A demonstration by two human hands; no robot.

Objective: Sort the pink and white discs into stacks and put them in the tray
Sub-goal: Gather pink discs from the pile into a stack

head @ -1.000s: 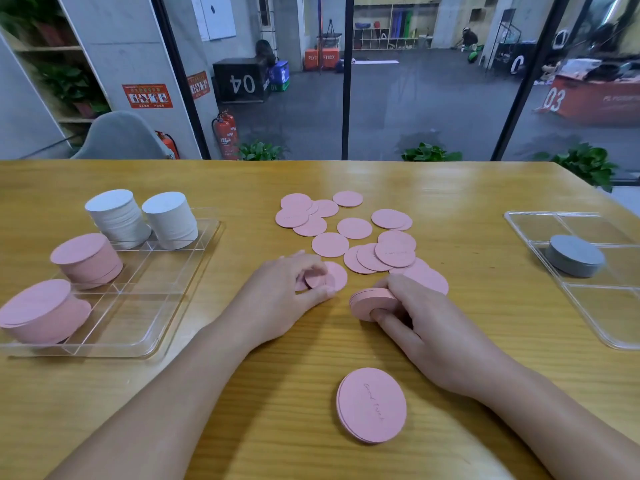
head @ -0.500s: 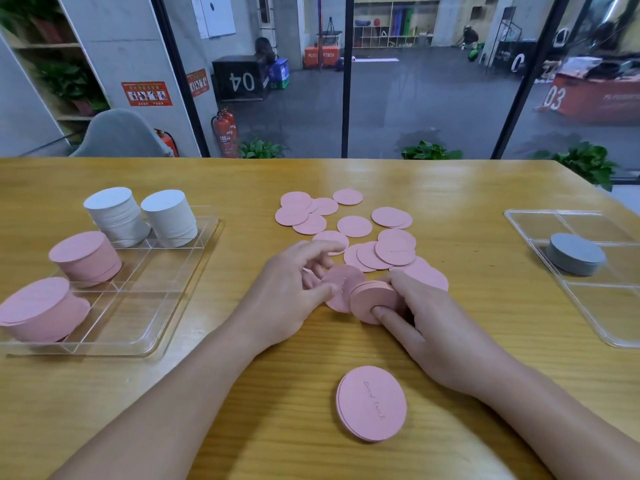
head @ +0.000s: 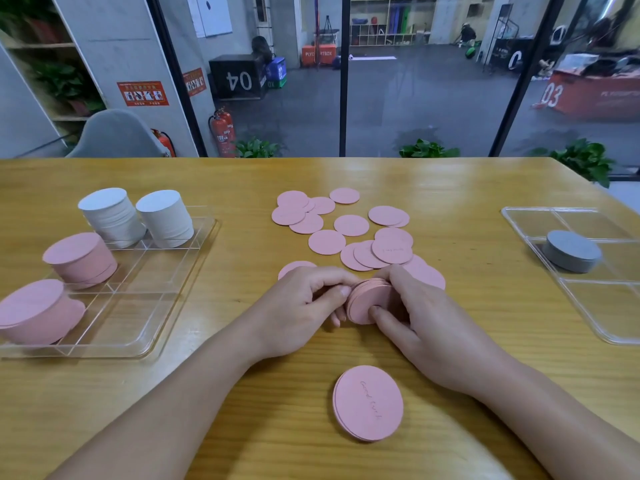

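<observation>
A small stack of pink discs (head: pixel 366 299) stands tilted on edge at the table's middle. My left hand (head: pixel 298 310) pinches its left side and my right hand (head: pixel 426 323) grips its right side, thumb on the front face. Several loose pink discs (head: pixel 349 225) lie scattered on the table behind my hands. A thin pink stack (head: pixel 369 403) lies flat in front of them. The clear tray (head: pixel 145 306) on the left holds two white stacks (head: pixel 138 216) at the back and two pink stacks (head: pixel 81 259) on its left side.
A second clear tray (head: pixel 581 299) at the right edge holds a grey disc stack (head: pixel 571 251). Glass panels and plants stand beyond the table's far edge. A grey chair (head: pixel 114 136) sits behind the far left corner.
My left hand lifted a pink disc from the table and brought it right, onto the stack in my right hand. Both hands now hold that stack together.
</observation>
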